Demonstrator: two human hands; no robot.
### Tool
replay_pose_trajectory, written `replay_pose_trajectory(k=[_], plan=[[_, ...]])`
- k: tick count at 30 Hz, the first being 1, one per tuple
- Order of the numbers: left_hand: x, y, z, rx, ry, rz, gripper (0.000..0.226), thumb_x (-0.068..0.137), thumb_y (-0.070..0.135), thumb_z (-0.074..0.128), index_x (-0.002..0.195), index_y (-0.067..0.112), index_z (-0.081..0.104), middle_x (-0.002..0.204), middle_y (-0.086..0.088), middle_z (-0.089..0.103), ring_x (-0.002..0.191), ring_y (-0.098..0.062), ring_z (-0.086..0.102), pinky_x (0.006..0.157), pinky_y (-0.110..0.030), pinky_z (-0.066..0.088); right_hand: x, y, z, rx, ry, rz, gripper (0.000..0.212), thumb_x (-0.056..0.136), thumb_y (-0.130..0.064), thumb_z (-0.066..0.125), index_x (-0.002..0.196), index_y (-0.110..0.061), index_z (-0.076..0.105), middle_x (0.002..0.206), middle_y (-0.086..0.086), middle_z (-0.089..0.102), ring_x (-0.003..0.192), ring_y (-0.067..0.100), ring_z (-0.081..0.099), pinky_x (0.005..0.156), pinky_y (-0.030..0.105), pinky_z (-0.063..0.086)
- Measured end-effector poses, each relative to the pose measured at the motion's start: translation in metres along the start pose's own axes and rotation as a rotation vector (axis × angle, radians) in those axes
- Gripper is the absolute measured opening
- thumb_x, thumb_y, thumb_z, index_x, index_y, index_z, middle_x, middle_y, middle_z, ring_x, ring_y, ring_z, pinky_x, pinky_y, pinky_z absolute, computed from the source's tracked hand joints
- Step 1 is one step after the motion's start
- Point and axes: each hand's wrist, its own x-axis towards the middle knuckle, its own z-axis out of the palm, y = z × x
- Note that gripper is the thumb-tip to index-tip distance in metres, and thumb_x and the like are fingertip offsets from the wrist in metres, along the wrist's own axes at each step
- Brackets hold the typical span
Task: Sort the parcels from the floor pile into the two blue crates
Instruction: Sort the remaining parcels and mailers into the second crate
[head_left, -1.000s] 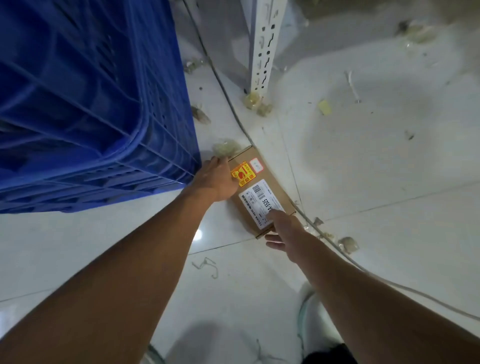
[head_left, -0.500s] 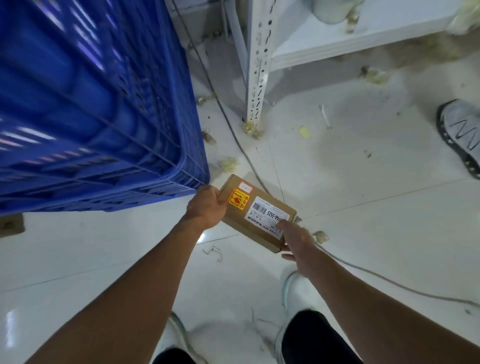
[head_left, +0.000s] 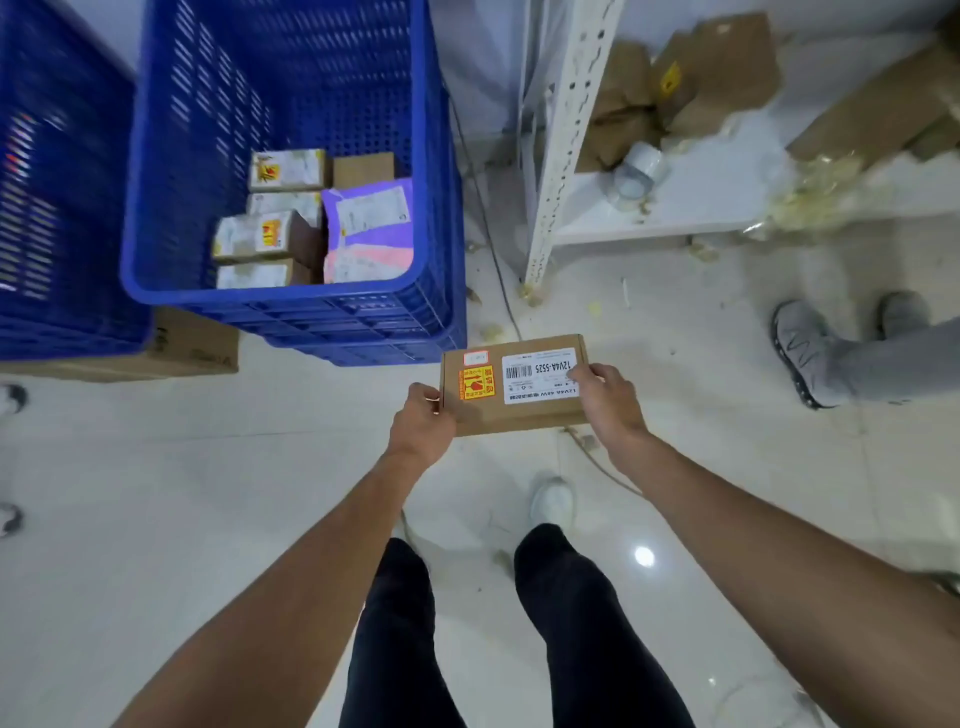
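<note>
Flat brown cardboard parcel (head_left: 511, 387) with white label held level above tiled floor, just right of blue perforated plastic crate (head_left: 291, 296). Left hand (head_left: 422, 428) fingers curled around left edge; right hand (head_left: 613, 400) thumb and fingers pinching right edge.

The parcel (head_left: 514, 384) label reads "12V4A-5525" and "12V4A 48W".

Holds the parcel (head_left: 519, 415) level above the floor, left hand (head_left: 422, 426) at its left end, right hand (head_left: 610, 400) at its right, just before the near right corner of the right crate (head_left: 260, 296). Shows small packets (head_left: 270, 236) heaped inside that crate, the left crate (head_left: 62, 208) close beside it, a flat carton (head_left: 192, 348) at its near corner. Places a shelf rack (head_left: 558, 156) behind on the right, tape roll (head_left: 636, 169) on its board, another person's shoes (head_left: 802, 353) before it.
</note>
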Motion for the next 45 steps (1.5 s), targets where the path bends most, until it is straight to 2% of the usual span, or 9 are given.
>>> replay_pose_trajectory(k=[7, 14, 17, 21, 25, 31, 35, 39, 45], plan=[[-0.107, 0.037, -0.094, -0.217, 0.175, 0.025, 0.032, 0.097, 0.037, 0.058, 0.122, 0.02, 0.05, 0.127, -0.004, 0.061, 0.112, -0.024, 0.059, 0.099, -0.042, 0.051, -0.107, -0.08, -0.013, 0.048, -0.076, -0.16, 0.045, 0.092, -0.038, 0.054, 0.135, -0.024, 0.051, 0.131, 0.003, 0.053, 0.105, 0.02, 0.051, 0.083, 0.032, 0.037], [-0.153, 0.027, -0.169, -0.298, 0.293, 0.05, 0.025, 0.097, 0.031, 0.054, 0.119, 0.018, 0.054, 0.115, 0.0, 0.059, 0.11, -0.025, 0.06, 0.096, -0.043, 0.052, -0.173, -0.128, 0.012, 0.032, -0.095, -0.324, 0.036, 0.095, -0.027, 0.055, 0.13, -0.022, 0.058, 0.114, -0.002, 0.058, 0.102, 0.018, 0.052, 0.085, 0.027, 0.037], [-0.161, 0.008, -0.197, -0.424, 0.31, 0.044, 0.021, 0.093, 0.026, 0.055, 0.113, 0.021, 0.056, 0.115, -0.002, 0.062, 0.107, -0.025, 0.062, 0.095, -0.046, 0.053, -0.196, -0.141, 0.032, 0.006, -0.103, -0.367, 0.03, 0.095, -0.024, 0.054, 0.124, -0.019, 0.06, 0.111, 0.0, 0.059, 0.099, 0.019, 0.053, 0.082, 0.027, 0.037], [-0.158, -0.028, -0.238, -0.57, 0.292, 0.063, 0.018, 0.09, 0.02, 0.058, 0.108, 0.021, 0.058, 0.115, -0.005, 0.064, 0.108, -0.025, 0.063, 0.094, -0.047, 0.055, -0.225, -0.156, 0.069, -0.043, -0.092, -0.413, 0.036, 0.09, -0.026, 0.054, 0.124, -0.021, 0.063, 0.118, 0.001, 0.066, 0.103, 0.019, 0.058, 0.082, 0.029, 0.042], [-0.15, -0.06, -0.285, -0.609, 0.265, 0.111, 0.017, 0.089, 0.021, 0.059, 0.105, 0.022, 0.059, 0.114, -0.005, 0.067, 0.105, -0.023, 0.065, 0.087, -0.041, 0.057, -0.251, -0.174, 0.114, -0.062, -0.059, -0.456, 0.034, 0.092, -0.025, 0.053, 0.125, -0.022, 0.06, 0.116, -0.003, 0.061, 0.105, 0.019, 0.055, 0.086, 0.03, 0.041], [-0.146, -0.093, -0.358, -0.634, 0.282, 0.205, 0.021, 0.093, 0.019, 0.06, 0.114, 0.018, 0.061, 0.112, -0.002, 0.065, 0.105, -0.02, 0.063, 0.094, -0.045, 0.055, -0.274, -0.193, 0.181, -0.074, -0.046, -0.478, 0.04, 0.089, -0.026, 0.051, 0.128, -0.026, 0.059, 0.119, -0.002, 0.063, 0.109, 0.022, 0.059, 0.096, 0.04, 0.049], [-0.146, -0.115, -0.395, -0.653, 0.291, 0.231, 0.017, 0.095, 0.018, 0.061, 0.113, 0.02, 0.061, 0.108, 0.002, 0.063, 0.104, -0.018, 0.062, 0.093, -0.042, 0.055, -0.29, -0.203, 0.217, -0.069, -0.06, -0.479, 0.039, 0.093, -0.024, 0.05, 0.131, -0.025, 0.057, 0.119, -0.004, 0.06, 0.11, 0.021, 0.056, 0.093, 0.034, 0.048], [-0.141, -0.131, -0.424, -0.674, 0.32, 0.216, 0.021, 0.096, 0.017, 0.06, 0.117, 0.019, 0.061, 0.109, 0.002, 0.061, 0.104, -0.017, 0.059, 0.088, -0.036, 0.055, -0.296, -0.216, 0.249, -0.082, -0.076, -0.488, 0.042, 0.093, -0.027, 0.051, 0.135, -0.025, 0.055, 0.126, -0.001, 0.059, 0.113, 0.022, 0.055, 0.094, 0.039, 0.05], [-0.126, -0.149, -0.465, -0.734, 0.346, 0.159, 0.023, 0.096, 0.016, 0.058, 0.119, 0.018, 0.062, 0.117, 0.001, 0.063, 0.11, -0.017, 0.058, 0.069, -0.024, 0.047, -0.295, -0.249, 0.298, -0.105, -0.11, -0.493, 0.039, 0.095, -0.027, 0.051, 0.134, -0.022, 0.056, 0.119, 0.0, 0.059, 0.109, 0.021, 0.054, 0.097, 0.044, 0.05]])
